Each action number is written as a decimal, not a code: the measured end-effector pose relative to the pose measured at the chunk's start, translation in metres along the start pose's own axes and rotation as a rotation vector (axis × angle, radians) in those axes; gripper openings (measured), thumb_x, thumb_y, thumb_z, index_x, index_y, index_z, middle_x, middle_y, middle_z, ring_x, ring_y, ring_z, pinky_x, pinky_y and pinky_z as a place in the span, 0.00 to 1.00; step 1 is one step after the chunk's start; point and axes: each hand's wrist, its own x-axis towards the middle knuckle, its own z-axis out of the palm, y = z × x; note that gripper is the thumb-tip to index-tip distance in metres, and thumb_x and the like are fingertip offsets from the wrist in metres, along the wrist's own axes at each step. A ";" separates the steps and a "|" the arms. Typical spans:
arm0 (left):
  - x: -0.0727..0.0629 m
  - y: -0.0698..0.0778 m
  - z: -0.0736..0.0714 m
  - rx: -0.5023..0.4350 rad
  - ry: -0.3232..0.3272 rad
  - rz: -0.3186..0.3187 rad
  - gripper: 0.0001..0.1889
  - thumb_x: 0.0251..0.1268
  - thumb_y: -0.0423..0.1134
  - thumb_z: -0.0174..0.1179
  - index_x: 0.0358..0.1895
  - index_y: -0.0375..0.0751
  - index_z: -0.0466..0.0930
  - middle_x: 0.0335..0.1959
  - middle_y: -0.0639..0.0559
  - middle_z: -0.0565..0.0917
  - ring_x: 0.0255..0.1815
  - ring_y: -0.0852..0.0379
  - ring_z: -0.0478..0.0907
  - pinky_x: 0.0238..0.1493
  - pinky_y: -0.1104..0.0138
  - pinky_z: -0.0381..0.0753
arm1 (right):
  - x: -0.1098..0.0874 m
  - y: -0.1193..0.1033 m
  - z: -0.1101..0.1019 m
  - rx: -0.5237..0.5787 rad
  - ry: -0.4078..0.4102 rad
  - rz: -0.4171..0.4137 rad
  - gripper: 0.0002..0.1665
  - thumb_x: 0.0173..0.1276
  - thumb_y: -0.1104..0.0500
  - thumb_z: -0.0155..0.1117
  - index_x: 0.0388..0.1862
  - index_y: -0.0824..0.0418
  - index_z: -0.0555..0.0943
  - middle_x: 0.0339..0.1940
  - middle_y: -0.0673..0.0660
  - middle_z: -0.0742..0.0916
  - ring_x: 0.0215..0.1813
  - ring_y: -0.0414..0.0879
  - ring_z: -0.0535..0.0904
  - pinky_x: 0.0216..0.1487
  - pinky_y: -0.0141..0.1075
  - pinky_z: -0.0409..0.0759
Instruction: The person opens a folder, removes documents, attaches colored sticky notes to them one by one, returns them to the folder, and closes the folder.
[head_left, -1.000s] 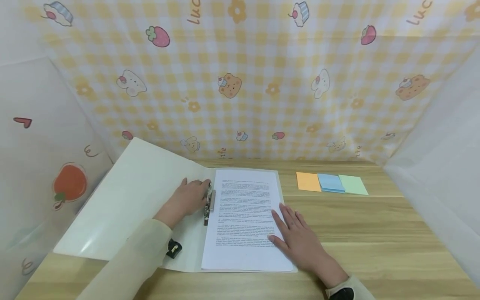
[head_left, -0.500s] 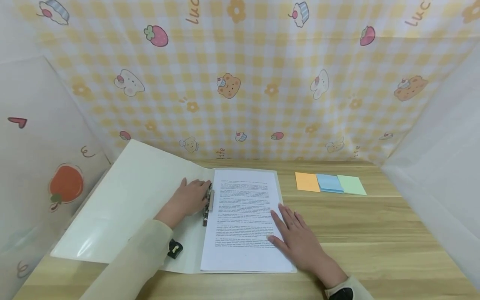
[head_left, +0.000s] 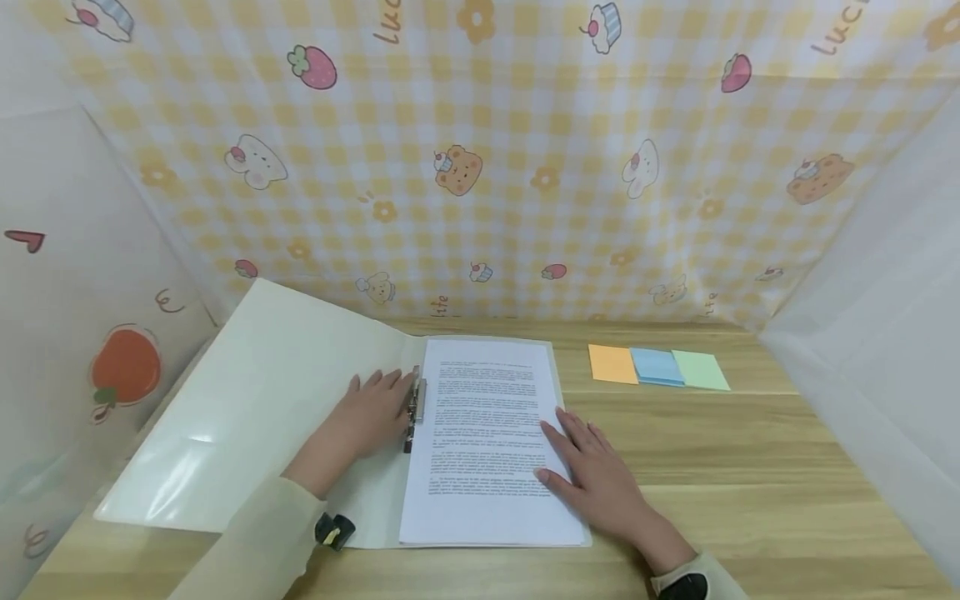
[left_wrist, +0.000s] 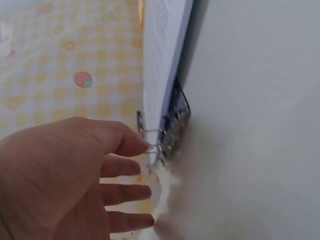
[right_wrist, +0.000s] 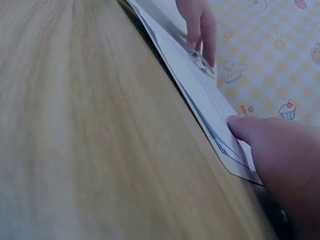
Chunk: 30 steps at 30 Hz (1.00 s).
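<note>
A white folder [head_left: 300, 375] lies spread open on the table, its cover to the left. On its right half rests a stack of printed paper [head_left: 487, 433], with a metal lever clip [head_left: 413, 408] at the stack's left edge. My left hand [head_left: 367, 421] is beside that clip, fingers extended and apart. In the left wrist view the thumb reaches the clip's metal end [left_wrist: 167, 140]; whether it touches is hard to tell. My right hand [head_left: 600, 483] rests flat on the paper's right edge, fingers straight, with its thumb [right_wrist: 240, 127] on the sheets.
Orange [head_left: 613, 364], blue [head_left: 657, 367] and green sticky notes [head_left: 701, 370] lie in a row at the back right of the wooden table [head_left: 750, 467]. A yellow checked cloth [head_left: 510, 225] hangs behind. A black device [head_left: 334, 530] sits at the left cuff.
My left hand has drawn slightly back to the left from the clip, its fingers more spread. My right hand stays put on the paper.
</note>
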 end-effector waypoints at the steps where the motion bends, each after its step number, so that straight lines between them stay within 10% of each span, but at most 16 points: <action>1: -0.005 0.002 0.000 0.001 0.010 0.003 0.31 0.74 0.43 0.56 0.75 0.34 0.64 0.75 0.32 0.68 0.76 0.27 0.62 0.73 0.30 0.56 | 0.000 0.000 0.000 0.009 0.001 0.002 0.41 0.72 0.35 0.58 0.77 0.53 0.68 0.82 0.59 0.65 0.83 0.58 0.58 0.81 0.57 0.55; 17: -0.075 0.028 0.014 0.067 0.109 0.087 0.31 0.67 0.45 0.65 0.67 0.29 0.73 0.69 0.30 0.74 0.74 0.28 0.66 0.75 0.38 0.62 | 0.002 -0.036 -0.006 0.003 0.072 -0.033 0.45 0.63 0.29 0.65 0.71 0.55 0.75 0.79 0.64 0.68 0.79 0.66 0.64 0.72 0.62 0.70; 30: -0.101 0.041 0.030 0.155 0.047 0.021 0.25 0.71 0.33 0.54 0.71 0.36 0.71 0.73 0.35 0.72 0.78 0.32 0.62 0.79 0.37 0.51 | -0.011 -0.073 0.004 -0.054 -0.155 -0.171 0.47 0.66 0.19 0.46 0.79 0.39 0.64 0.84 0.56 0.61 0.84 0.62 0.52 0.80 0.61 0.56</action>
